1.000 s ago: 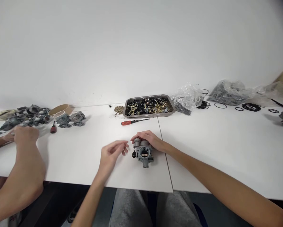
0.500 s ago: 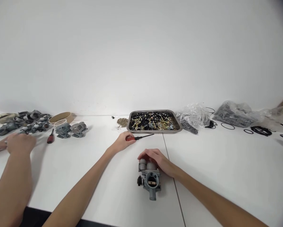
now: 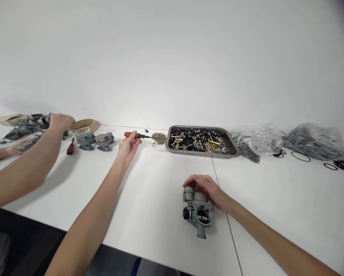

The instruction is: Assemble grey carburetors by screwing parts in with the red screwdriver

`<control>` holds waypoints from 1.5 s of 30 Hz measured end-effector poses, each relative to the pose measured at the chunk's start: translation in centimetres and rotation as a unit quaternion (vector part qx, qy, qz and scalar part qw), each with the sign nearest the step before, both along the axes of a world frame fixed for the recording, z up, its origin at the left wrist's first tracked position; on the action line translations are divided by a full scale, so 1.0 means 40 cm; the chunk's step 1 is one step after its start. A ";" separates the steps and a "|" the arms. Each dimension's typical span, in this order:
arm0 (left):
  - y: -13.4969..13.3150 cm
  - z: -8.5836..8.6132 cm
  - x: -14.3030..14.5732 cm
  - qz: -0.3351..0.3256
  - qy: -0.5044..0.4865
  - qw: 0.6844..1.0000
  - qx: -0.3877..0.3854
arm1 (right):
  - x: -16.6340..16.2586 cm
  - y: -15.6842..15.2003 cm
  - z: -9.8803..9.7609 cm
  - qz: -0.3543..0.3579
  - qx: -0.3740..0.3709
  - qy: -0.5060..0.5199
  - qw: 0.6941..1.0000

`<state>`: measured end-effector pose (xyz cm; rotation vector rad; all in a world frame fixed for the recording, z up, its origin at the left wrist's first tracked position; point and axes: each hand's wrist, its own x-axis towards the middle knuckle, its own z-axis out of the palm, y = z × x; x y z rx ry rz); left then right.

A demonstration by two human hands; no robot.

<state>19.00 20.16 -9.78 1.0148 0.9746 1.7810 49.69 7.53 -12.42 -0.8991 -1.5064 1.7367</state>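
A grey metal carburetor [image 3: 198, 212] stands on the white table [image 3: 160, 199] near its front edge. My right hand [image 3: 204, 185] rests on its top, fingers curled over the two round caps. My left hand [image 3: 128, 146] is raised above the table further back and left, pinching a red-handled screwdriver [image 3: 136, 135] whose tip points right toward a small heap of brass bits [image 3: 159, 138].
A metal tray [image 3: 202, 142] of black and brass small parts sits behind. Plastic bags [image 3: 255, 142] and black O-rings [image 3: 300, 156] lie at right. At left are more carburetors [image 3: 95, 141], a tape roll [image 3: 84, 124], another screwdriver [image 3: 70, 147], and another person's hands [image 3: 59, 122].
My left hand reached from beside the carburetor to the red screwdriver, picked it up and carried it left. The other person's arm moved toward the far pile. The view shifted.
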 end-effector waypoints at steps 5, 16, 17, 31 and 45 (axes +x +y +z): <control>0.004 -0.012 -0.017 0.154 0.020 0.988 0.028 | -0.001 0.000 0.001 0.006 0.003 -0.010 1.000; -0.011 -0.013 0.009 0.147 0.138 0.977 0.075 | -0.004 -0.003 0.009 0.014 0.007 -0.011 1.000; -0.009 -0.016 0.008 0.146 0.140 0.977 0.074 | -0.003 -0.003 0.010 0.017 0.008 -0.009 1.000; -0.030 0.023 0.024 0.162 0.138 0.974 0.082 | 0.003 -0.004 0.013 0.022 0.042 -0.038 0.998; -0.158 0.144 0.131 0.072 0.089 0.988 0.104 | 0.000 0.009 -0.015 -0.233 0.206 -0.101 0.945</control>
